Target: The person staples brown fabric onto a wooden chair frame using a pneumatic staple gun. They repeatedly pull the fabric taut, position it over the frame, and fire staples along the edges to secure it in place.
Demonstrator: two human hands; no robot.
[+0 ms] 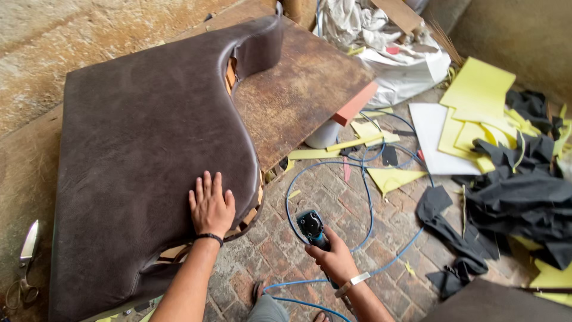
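panel: brown leather-covered panel (143,155) lying on worktop (304,89), 10 o'clock
left hand (210,206): open, flat on panel edge
right hand (335,257): gripping blue-hosed air stapler (312,228), 6 o'clock

No packages, labels, signs or screens show anywhere in the head view.

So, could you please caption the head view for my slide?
Left hand flat on brown upholstered panel; right hand holding pneumatic stapler.
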